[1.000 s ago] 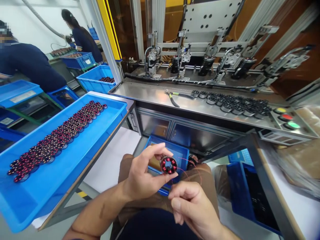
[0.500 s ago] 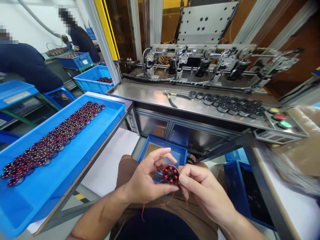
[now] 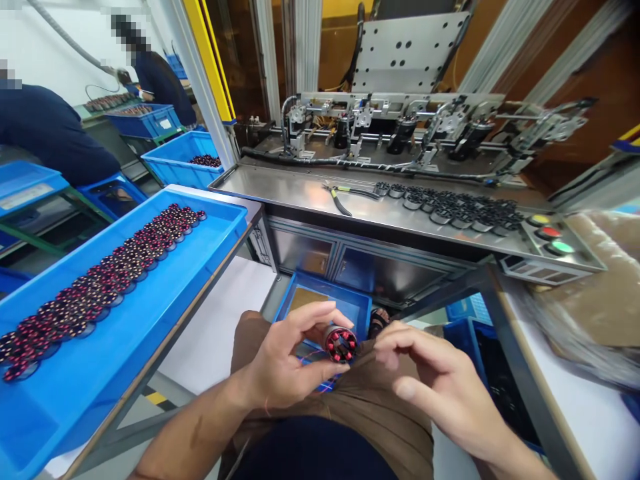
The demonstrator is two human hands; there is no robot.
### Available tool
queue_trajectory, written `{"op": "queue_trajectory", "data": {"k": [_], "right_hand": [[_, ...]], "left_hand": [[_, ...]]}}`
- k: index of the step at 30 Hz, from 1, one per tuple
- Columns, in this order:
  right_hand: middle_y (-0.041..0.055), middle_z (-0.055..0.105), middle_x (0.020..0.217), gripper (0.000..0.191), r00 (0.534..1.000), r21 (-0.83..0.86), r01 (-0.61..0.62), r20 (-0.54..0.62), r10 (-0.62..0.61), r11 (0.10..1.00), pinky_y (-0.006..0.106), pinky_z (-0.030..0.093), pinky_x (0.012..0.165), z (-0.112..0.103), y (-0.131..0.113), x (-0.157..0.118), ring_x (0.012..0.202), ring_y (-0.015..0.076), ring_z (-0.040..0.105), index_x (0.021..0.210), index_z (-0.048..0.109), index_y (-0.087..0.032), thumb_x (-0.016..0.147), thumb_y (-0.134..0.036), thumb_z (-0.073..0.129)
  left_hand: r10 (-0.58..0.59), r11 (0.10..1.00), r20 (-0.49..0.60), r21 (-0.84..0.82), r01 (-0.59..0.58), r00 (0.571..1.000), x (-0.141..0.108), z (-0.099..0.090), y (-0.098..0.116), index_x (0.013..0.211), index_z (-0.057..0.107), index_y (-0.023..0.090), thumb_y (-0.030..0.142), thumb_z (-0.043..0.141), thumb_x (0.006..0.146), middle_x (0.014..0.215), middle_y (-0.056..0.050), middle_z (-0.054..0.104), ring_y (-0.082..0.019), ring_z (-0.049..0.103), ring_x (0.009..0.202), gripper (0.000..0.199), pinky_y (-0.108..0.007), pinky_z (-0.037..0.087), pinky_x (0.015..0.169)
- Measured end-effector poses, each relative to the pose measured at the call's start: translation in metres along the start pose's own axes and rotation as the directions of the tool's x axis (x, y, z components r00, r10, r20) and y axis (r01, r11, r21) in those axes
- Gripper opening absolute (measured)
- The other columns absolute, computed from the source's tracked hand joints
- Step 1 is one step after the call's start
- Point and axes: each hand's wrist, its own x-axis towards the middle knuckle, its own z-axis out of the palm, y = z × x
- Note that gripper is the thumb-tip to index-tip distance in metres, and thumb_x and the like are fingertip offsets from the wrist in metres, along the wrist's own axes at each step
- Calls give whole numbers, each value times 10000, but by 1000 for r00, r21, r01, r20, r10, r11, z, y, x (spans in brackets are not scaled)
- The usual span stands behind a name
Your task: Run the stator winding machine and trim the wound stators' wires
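Apparently at a handling step, we pinch the red-wound ring [image 3: 337,358] above our lap [image 3: 380,407] in the left hand [image 3: 283,363], right hand [image 3: 440,377] spread just beside, next touch probably calling for steady support.

Two hands [image 3: 280,360], one held ring [image 3: 332,347], one long tray [image 3: 135,327], one pair of pliers [image 3: 342,203], three buttons [image 3: 548,232], two co-workers [image 3: 50,137] and one drilled plate [image 3: 411,75] show, while the wound rings [image 3: 120,267] and black rings [image 3: 443,205] overlap too closely to count.
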Motion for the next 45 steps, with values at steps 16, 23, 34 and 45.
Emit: {"op": "queue_trajectory", "data": {"k": [16, 23, 34, 45], "right_hand": [[-13, 540, 779, 145, 959, 187, 150, -268, -96, 971, 229, 466, 695, 43, -5, -1, 755, 109, 539, 858, 548, -222, 999, -204, 516], [-14, 549, 797, 140, 935, 149, 191, -327, -134, 970, 214, 466, 699, 55, 1, -6, 761, 95, 543, 853, 547, -213, 985, -171, 527], [7, 500, 931, 46, 956, 221, 180, -267, -118, 959, 266, 467, 777, 57, 4, -3, 862, 129, 520, 954, 534, -238, 967, -250, 577], [10, 535, 922, 120, 917, 299, 69, -395, 58, 952, 254, 469, 785, 73, 15, -2, 864, 123, 530, 945, 513, -238, 1040, -255, 442]], "left_hand": [[-448, 763, 111, -469, 444, 887, -4, 7, 3, 1230, 651, 233, 129, 777, 815, 1261, -102, 703, -174, 719, 1020, 446, -272, 584, 904], [-425, 782, 38, -488, 388, 904, -2, 17, -3, 1148, 713, 216, 150, 909, 628, 1156, -81, 669, -127, 685, 853, 560, -202, 562, 751], [58, 973, -145, 229, -23, 988, -7, 23, 4, 1185, 641, 202, 19, 784, 659, 1079, -83, 725, -203, 718, 991, 575, -285, 603, 881], [17, 991, -197, 133, 9, 980, -10, 19, -5, 1161, 655, 206, 32, 777, 668, 1090, -84, 728, -209, 716, 1007, 536, -303, 606, 874]]}}
